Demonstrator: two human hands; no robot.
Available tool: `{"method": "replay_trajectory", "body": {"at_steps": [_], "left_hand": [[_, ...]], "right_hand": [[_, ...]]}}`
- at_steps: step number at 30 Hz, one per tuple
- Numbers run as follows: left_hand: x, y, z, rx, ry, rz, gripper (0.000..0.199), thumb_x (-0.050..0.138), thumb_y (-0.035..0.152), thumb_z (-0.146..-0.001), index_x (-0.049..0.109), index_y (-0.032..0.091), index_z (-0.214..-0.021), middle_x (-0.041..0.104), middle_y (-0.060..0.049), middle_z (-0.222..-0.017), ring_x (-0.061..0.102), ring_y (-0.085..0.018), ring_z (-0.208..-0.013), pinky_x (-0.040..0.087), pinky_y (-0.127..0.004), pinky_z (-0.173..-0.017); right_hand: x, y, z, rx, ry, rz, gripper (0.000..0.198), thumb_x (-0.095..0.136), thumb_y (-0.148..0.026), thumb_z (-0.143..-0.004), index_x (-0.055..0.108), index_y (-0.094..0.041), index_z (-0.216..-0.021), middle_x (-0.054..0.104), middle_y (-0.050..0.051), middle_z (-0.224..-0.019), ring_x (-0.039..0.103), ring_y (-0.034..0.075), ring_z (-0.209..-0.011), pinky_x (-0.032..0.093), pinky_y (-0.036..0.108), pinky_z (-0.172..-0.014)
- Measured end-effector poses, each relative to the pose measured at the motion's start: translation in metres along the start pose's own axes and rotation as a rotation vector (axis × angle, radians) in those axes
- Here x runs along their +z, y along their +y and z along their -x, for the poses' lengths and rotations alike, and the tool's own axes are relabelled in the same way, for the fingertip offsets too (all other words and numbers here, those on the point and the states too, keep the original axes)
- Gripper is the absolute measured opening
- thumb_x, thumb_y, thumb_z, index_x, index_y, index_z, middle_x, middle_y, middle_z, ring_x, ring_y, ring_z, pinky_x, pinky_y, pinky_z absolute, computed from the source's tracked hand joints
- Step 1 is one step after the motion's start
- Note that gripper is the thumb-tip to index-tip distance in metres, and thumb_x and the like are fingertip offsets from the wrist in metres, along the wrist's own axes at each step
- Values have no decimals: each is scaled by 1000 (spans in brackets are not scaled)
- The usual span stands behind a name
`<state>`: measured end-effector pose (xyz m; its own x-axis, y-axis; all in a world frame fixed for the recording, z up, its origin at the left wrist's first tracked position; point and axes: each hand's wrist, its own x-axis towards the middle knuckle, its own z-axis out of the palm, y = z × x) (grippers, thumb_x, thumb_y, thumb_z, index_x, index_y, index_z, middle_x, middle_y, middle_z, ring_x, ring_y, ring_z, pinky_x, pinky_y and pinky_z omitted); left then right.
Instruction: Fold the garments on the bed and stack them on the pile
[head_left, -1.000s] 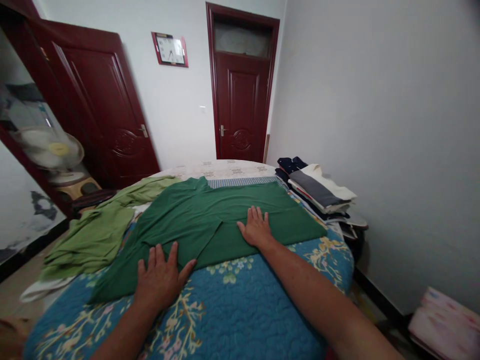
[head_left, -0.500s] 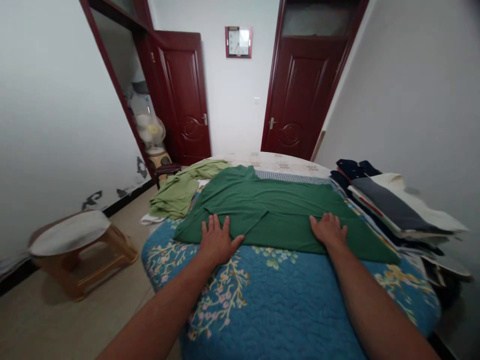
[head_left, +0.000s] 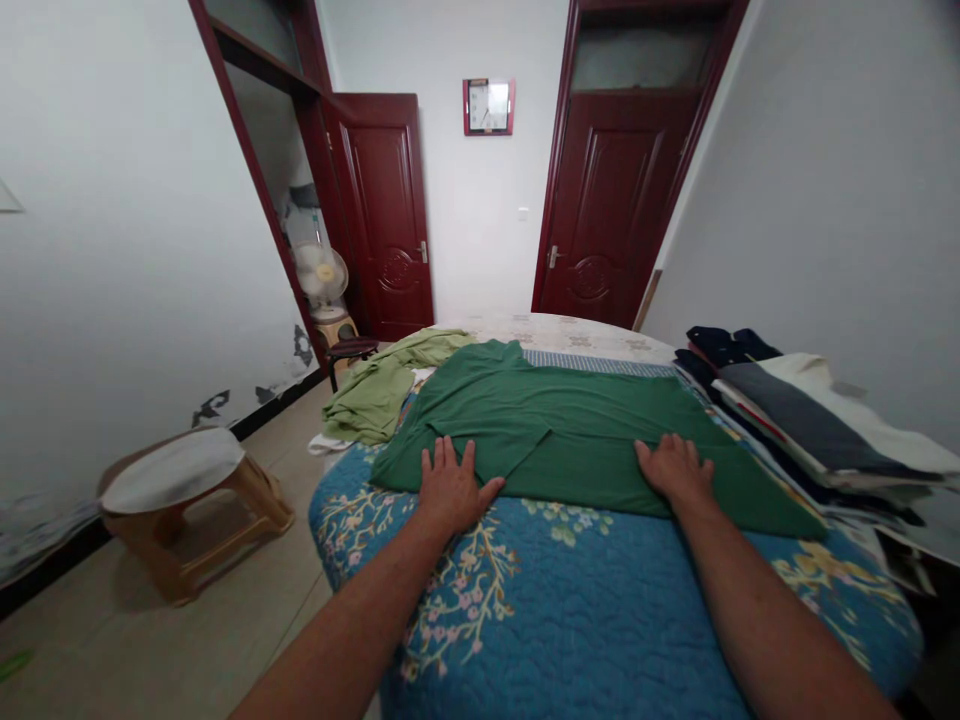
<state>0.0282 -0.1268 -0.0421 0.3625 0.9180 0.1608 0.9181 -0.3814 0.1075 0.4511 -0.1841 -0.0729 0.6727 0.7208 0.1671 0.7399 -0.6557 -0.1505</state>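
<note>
A dark green T-shirt (head_left: 577, 405) lies spread sideways, folded lengthwise, on a blue floral quilted cover (head_left: 600, 610). My left hand (head_left: 455, 487) rests flat on its near edge by the sleeve, fingers spread. Further right, my right hand (head_left: 677, 468) lies on the same near edge, fingers apart and palm down. Neither hand grips the cloth. Small creases run across the shirt between the hands.
A light green garment (head_left: 375, 395) lies crumpled at the left edge. Folded clothes (head_left: 810, 410) are stacked at the right by the wall. A tan plastic stool (head_left: 195, 500) stands on the floor at left, and a fan (head_left: 322, 275) stands in the doorway.
The view has shifted slightly, so everything appears a little lower and further right. Both hands stay in the same places on the shirt.
</note>
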Motion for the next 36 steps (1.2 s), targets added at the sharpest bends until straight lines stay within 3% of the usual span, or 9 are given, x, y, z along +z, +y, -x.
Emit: {"method": "replay_trajectory", "body": {"at_steps": [13, 16, 20, 23, 27, 31, 36], "left_hand": [[-4, -9, -5, 0, -22, -53, 88, 39, 80, -98, 52, 20, -162, 41, -26, -170, 32, -45, -161, 24, -65, -126], [-13, -15, -9, 28, -25, -67, 78, 37, 71, -102, 58, 19, -157, 52, -22, -163, 45, -40, -153, 34, -57, -123], [-34, -39, -31, -13, -113, -35, 69, 30, 64, -103, 64, 23, -147, 77, -13, -133, 72, -33, -120, 52, -44, -101], [-51, -69, -66, -88, -105, -86, 65, 28, 60, -101, 68, 25, -138, 83, -8, -112, 76, -30, -104, 53, -40, -93], [-67, -95, -134, -98, 56, -152, 64, 26, 60, -98, 67, 29, -136, 81, 3, -119, 73, -24, -102, 50, -35, -92], [-81, -85, -207, -38, 83, -189, 62, 27, 50, -102, 68, 19, -138, 79, -3, -123, 70, -23, -107, 48, -34, -96], [-82, -55, -291, -24, 23, -66, 53, 49, 41, -101, 67, 14, -143, 77, -11, -134, 70, -27, -119, 48, -34, -102]], "right_hand": [[-9, -1, -10, -123, -122, 10, 83, 27, -67, -105, 43, -10, -164, 32, 22, -174, 27, 40, -161, 22, 70, -126], [-12, 11, -25, -173, -174, -4, 83, 28, -68, -106, 40, -12, -166, 29, 19, -176, 26, 37, -162, 19, 70, -128], [-12, 27, -57, -203, -209, -11, 78, 29, -66, -108, 41, -14, -166, 30, 19, -176, 27, 33, -163, 20, 66, -129], [-11, 36, -88, -239, -218, -15, 77, 32, -63, -109, 44, -11, -164, 34, 21, -174, 32, 32, -161, 26, 57, -129], [-5, 42, -130, -295, -170, -4, 71, 37, -54, -109, 49, -6, -161, 41, 20, -170, 38, 28, -159, 26, 40, -131], [5, 42, -166, -302, -145, -7, 63, 36, -39, -109, 51, -5, -160, 45, 19, -169, 39, 27, -157, 26, 38, -131], [26, 43, -206, -162, -29, 0, 58, 36, -39, -107, 58, -22, -157, 44, 12, -170, 46, 38, -148, 37, 60, -122]]}}
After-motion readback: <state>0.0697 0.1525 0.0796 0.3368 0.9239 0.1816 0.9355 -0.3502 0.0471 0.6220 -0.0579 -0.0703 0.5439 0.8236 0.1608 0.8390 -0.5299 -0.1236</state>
